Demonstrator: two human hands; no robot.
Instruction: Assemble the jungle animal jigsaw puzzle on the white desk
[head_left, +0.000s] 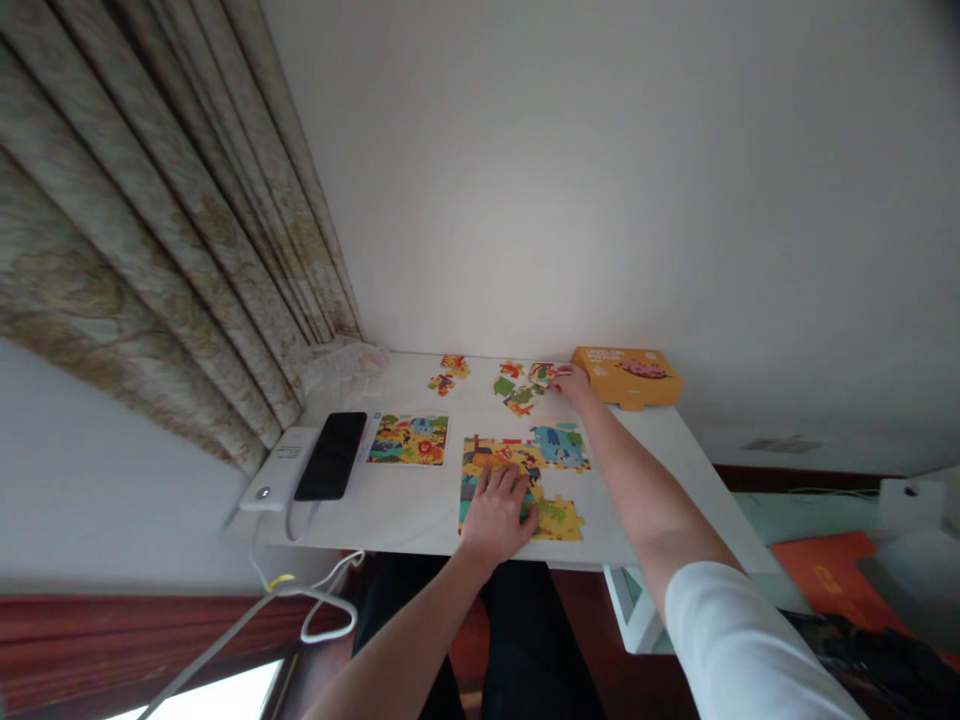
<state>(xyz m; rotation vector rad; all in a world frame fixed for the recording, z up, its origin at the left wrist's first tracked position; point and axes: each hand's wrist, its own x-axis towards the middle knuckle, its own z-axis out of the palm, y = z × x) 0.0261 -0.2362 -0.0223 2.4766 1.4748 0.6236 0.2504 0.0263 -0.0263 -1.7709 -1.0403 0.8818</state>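
Observation:
Flat on a partly joined jigsaw puzzle [559,515] rests my left hand [499,512], its fingers spread over the animal picture. A joined section with a blue elephant [561,446] lies at the puzzle's upper right. Farther back, my right hand [571,382] is closed at the edge of a colourful puzzle piece [541,373], beside the orange box. Loose green and red pieces [517,400] lie just left of that hand. More yellow-orange pieces [450,370] are near the wall. To the left of the puzzle is a square reference picture [409,440] of a lion and an elephant.
An orange puzzle box [630,378] stands at the back right of the white table [420,510]. On the left are a black phone [331,456], a white box [277,470] with a cable, and a crumpled clear plastic bag [345,370]. Curtain and wall border the table.

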